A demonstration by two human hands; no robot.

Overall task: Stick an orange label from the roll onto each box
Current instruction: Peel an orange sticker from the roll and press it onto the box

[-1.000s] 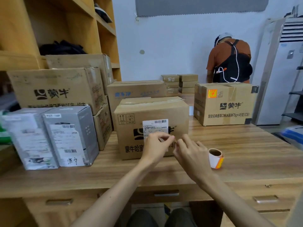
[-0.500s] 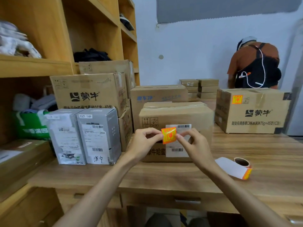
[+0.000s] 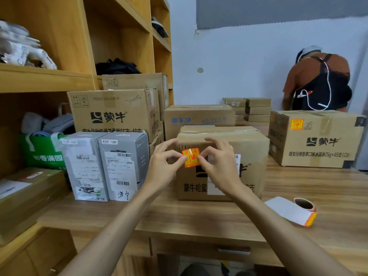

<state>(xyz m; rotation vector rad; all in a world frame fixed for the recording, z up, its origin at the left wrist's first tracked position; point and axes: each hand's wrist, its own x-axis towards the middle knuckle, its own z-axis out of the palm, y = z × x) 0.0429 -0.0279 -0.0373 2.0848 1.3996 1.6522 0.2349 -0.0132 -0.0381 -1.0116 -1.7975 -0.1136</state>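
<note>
Wooden desk [image 3: 298, 186] below; I see left hand [image 3: 161, 168] and right hand [image 3: 219, 166] pinching the label [image 3: 191, 157] — box [image 3: 249, 148] just behind the fingertips [image 3: 179, 159].

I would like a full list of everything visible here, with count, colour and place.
orange label: one, orange, between both hands
front carton: one, brown, table centre
labelled carton: one, brown with orange sticker, table right
other cartons: several, brown, stacked behind and left
grey boxes: two, grey, table left
label roll: one, white and orange, table front right
flat boxes: several, brown, far back
green bag: one, green, left under shelf
person: one, orange shirt, back right
left hand: one, pinches label's left edge
right hand: one, pinches label's right edge
</note>
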